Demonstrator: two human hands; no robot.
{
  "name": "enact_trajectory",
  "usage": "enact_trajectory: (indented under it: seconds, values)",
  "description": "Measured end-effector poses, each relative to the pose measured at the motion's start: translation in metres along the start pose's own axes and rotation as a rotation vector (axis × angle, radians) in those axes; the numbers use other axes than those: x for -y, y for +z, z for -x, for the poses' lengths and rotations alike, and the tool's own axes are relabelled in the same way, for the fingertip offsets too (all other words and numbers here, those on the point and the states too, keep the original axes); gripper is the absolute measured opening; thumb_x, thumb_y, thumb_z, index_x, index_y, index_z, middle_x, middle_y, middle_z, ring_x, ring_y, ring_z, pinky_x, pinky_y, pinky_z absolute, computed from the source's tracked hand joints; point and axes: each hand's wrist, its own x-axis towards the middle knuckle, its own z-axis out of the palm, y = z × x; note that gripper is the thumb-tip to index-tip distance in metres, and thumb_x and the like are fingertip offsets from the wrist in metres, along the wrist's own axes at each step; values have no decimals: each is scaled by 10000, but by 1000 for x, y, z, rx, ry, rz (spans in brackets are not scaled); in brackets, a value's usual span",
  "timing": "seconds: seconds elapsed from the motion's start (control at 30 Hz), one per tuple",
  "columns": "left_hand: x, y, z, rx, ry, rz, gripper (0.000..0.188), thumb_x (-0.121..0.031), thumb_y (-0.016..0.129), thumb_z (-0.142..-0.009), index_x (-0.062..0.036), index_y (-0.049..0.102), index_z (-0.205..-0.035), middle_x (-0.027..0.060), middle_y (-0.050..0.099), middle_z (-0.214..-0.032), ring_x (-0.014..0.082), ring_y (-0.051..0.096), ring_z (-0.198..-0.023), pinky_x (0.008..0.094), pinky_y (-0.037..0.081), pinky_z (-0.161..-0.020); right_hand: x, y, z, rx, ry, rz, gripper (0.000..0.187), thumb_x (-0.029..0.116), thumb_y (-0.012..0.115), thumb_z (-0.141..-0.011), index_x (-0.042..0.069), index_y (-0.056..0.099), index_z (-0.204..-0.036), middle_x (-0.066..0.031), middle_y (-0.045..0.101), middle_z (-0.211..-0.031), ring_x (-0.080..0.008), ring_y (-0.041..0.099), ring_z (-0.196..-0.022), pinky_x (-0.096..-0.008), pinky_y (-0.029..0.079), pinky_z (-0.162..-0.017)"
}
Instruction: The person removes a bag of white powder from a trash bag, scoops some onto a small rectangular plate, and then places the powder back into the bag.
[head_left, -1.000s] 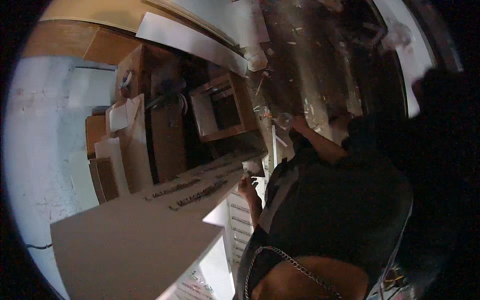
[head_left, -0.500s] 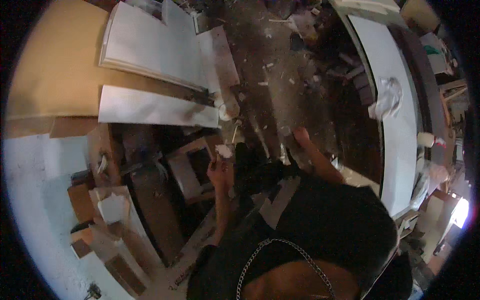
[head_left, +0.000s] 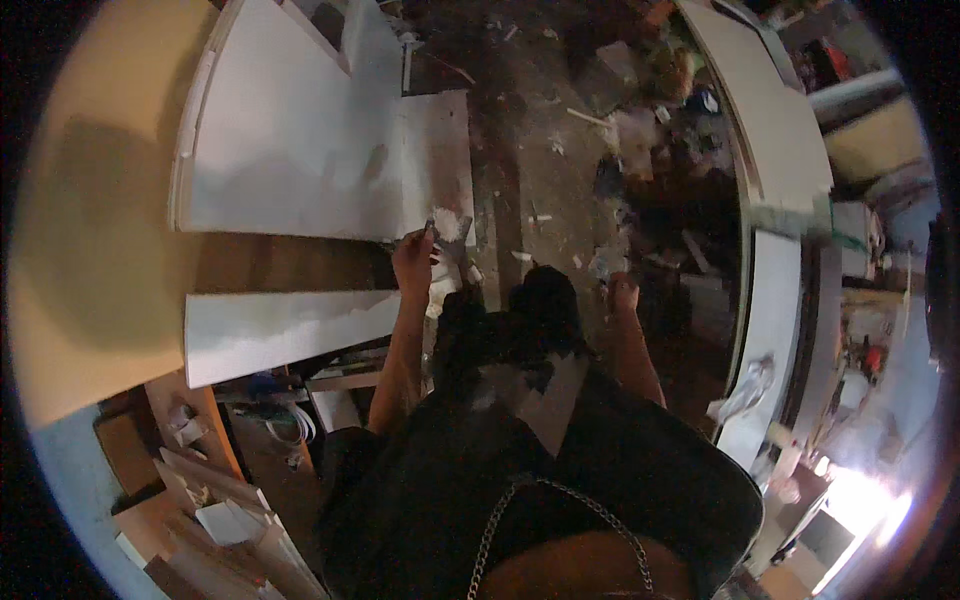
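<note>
My left hand [head_left: 413, 264] is closed on a small flat, square-ended scraper [head_left: 463, 229] with a lump of white paste [head_left: 446, 223] on it. It is held up near the lower corner of a large white panel [head_left: 290, 150]. Below and left of that hand lies a long white board [head_left: 290, 330] with a smeared surface. My right hand [head_left: 624, 292] hangs to the right, over the floor, with its fingers curled. A pale, blurred patch shows by its fingertips; whether it is held or lies on the floor I cannot make out.
The dark floor [head_left: 545, 180] ahead is littered with scraps. A long bench with pale panels [head_left: 775, 140] runs along the right, with a crumpled clear bag [head_left: 745, 392] on it. Offcuts of board [head_left: 215, 520] stand at lower left. A yellowish sheet [head_left: 90, 230] leans at far left.
The view has turned and moved forward. My left hand has risen with the scraper, from above the dark gap to beside the white panel. My right hand has drawn nearer my body.
</note>
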Motion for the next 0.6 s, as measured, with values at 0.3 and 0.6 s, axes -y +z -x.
enact_trajectory:
  seconds: [0.3,0.6]
  values:
    - [-14,21,-209,-360,-52,42,292,-244,647,-908,32,635,-1004,78,662,-834,131,624,-725,277,503,-583,367,133,-236,315,-320,322,245,266,581,-864,34,630,-926,-109,621,-834,-217,588,-751,-376,435,-705]
    - [102,94,-311,-859,-231,264,198,-198,630,-927,0,626,-930,38,635,-799,92,567,-726,250,457,-649,534,413,-395,946,-1032,735,273,253,592,-864,-20,608,-871,-168,616,-790,-268,609,-766,-396,445,-671]
